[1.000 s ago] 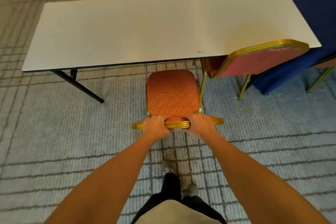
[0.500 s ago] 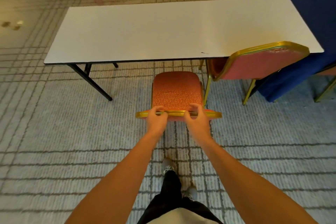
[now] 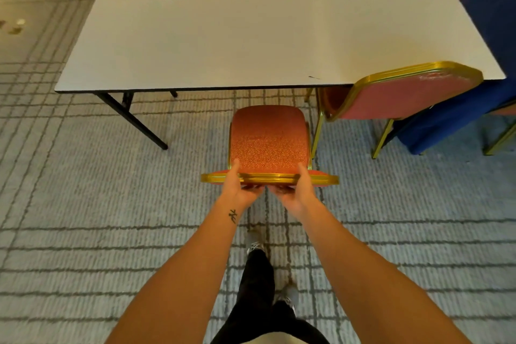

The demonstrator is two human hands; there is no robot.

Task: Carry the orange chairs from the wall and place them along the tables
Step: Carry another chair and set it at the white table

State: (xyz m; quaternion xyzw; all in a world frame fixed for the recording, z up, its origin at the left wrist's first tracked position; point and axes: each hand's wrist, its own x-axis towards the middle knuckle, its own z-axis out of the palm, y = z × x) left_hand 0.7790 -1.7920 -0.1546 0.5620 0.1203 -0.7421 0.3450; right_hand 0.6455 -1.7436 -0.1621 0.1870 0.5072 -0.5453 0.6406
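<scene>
One long white rectangular table [image 3: 251, 36] w/ black folding legs stands ahead of both grips, on pale grid-lined carpet [image 3: 83, 190]. A blue-draped table [image 3: 488, 22] is up and to the right of them.

The placed orange chair [image 3: 405, 95], padded w/ gold metal frame, stands ahead-right of the right grip. Its seat is tucked under the table edge, so that one looks done. A scrap of a similar frame shows far right by the blue cloth, too cropped to judge.

The held orange chair [image 3: 269, 139], same padding & gold frame, is right at the grips. Its seat is just ahead of them, front edge just short of the table, close beside the placed chair but not touching. Can't tell if its legs are on the carpet.

Left grip [image 3: 240, 190] and right grip [image 3: 296, 193] are clamped on the gold top rail of the backrest, near its middle. Thumbs lie over the front, fingers curl underneath.

Judging progress: this chair is approx. in position and prob. needs only a nudge in & release. The table side left of the grips shows no chair, so more trips are likely. The wall & any remaining chairs are out of view.
</scene>
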